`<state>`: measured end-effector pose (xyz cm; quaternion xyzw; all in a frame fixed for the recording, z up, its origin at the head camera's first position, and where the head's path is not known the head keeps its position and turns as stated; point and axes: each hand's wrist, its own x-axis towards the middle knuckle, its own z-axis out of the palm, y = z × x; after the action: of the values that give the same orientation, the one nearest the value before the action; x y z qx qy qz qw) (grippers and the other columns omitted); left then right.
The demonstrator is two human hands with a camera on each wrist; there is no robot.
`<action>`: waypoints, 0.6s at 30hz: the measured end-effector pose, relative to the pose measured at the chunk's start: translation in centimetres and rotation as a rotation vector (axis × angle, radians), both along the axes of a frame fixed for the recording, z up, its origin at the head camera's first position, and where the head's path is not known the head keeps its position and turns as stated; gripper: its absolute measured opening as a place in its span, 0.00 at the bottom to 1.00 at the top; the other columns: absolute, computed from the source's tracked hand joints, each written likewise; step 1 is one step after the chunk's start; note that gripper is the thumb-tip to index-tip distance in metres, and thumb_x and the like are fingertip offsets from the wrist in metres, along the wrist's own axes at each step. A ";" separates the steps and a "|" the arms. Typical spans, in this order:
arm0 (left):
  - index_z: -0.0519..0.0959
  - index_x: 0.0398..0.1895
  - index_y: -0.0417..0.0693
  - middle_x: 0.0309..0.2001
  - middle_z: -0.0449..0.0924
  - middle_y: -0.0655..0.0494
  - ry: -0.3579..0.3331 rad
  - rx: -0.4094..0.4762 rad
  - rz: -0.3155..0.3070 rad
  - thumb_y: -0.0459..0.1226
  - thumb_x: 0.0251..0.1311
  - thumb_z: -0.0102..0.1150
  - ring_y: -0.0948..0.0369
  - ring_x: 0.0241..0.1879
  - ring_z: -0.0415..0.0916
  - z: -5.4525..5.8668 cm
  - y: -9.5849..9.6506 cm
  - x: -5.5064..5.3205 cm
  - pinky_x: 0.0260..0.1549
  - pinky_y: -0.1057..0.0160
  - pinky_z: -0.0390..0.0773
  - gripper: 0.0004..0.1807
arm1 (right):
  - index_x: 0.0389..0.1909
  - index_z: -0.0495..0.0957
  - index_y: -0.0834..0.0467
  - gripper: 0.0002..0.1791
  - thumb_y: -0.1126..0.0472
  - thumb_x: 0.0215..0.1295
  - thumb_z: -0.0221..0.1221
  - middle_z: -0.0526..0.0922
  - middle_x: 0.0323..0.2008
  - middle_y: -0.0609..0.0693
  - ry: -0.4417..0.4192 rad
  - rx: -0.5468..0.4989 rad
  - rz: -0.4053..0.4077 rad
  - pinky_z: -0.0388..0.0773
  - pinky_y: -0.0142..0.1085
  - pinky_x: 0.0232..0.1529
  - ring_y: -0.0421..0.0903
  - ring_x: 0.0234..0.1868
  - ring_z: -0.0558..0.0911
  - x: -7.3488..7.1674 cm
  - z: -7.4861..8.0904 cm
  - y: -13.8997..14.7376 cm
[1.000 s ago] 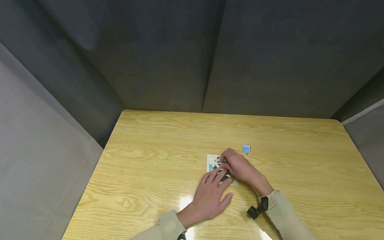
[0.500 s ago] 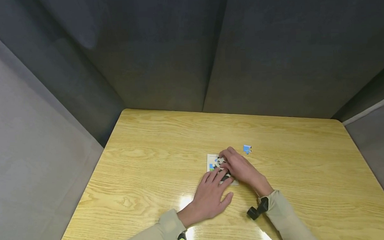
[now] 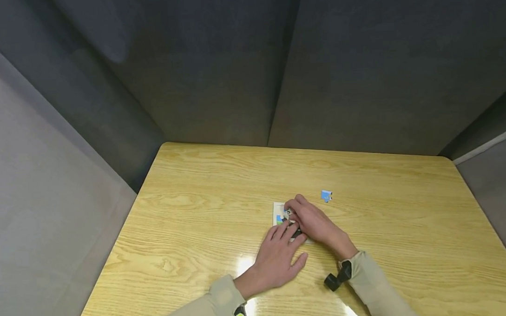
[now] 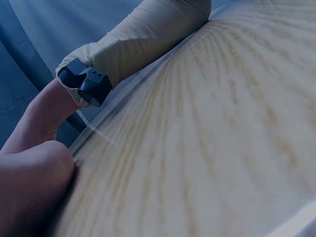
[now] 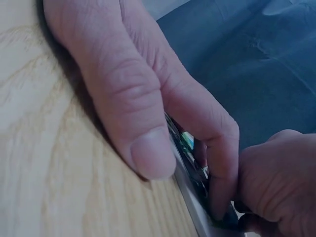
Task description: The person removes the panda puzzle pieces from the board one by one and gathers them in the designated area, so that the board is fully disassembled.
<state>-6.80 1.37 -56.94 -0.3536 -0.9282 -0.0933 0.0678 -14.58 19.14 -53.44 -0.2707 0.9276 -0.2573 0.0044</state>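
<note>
A small panda jigsaw puzzle in a white frame (image 3: 275,208) lies on the table, largely covered by both hands. My left hand (image 3: 277,257) rests palm down at its near side, straight fingers spread over its lower part. Across the upper part, the right hand (image 3: 315,221) bends its fingers and thumb around a panda-head puzzle piece (image 3: 287,213). In the right wrist view, the left hand (image 5: 128,94) has its thumb on the wood beside the puzzle frame (image 5: 190,192), with the curled right hand (image 5: 281,182) opposite. The left wrist view shows part of the left hand (image 4: 34,182).
A loose blue puzzle piece (image 3: 326,195) lies on the wooden table (image 3: 196,202), beyond the right hand. Dark curtains (image 3: 217,85) stand behind the table, with a grey one (image 3: 49,207) at left. A black wrist camera (image 3: 338,277) hangs by the right sleeve.
My right hand's fingers have shifted slightly left over the top of the puzzle, covering more of the panda's head. The left hand stays in place.
</note>
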 end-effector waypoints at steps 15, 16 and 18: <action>0.69 0.74 0.67 0.80 0.59 0.58 0.004 0.017 -0.005 0.57 0.80 0.34 0.53 0.80 0.53 0.0 0.1 0.2 0.73 0.48 0.60 0.27 | 0.49 0.80 0.60 0.12 0.75 0.71 0.56 0.73 0.50 0.54 0.062 -0.036 0.007 0.73 0.43 0.46 0.51 0.49 0.68 0.2 0.2 0.0; 0.69 0.74 0.67 0.80 0.59 0.58 0.004 0.018 -0.005 0.57 0.80 0.34 0.53 0.80 0.53 0.0 0.1 0.2 0.73 0.48 0.60 0.27 | 0.49 0.80 0.60 0.12 0.75 0.70 0.57 0.74 0.50 0.54 0.058 -0.031 0.003 0.73 0.44 0.46 0.51 0.49 0.69 0.2 0.2 -0.1; 0.69 0.75 0.67 0.80 0.59 0.58 0.002 0.017 -0.006 0.58 0.80 0.34 0.53 0.80 0.53 0.1 0.1 0.3 0.73 0.48 0.60 0.27 | 0.50 0.80 0.60 0.13 0.75 0.70 0.57 0.75 0.49 0.54 0.041 -0.025 -0.005 0.74 0.44 0.46 0.51 0.47 0.70 0.2 0.3 -0.1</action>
<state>-6.51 1.43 -56.85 -0.3557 -0.9263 -0.1011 0.0716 -14.36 19.04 -53.10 -0.2735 0.9250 -0.2631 -0.0186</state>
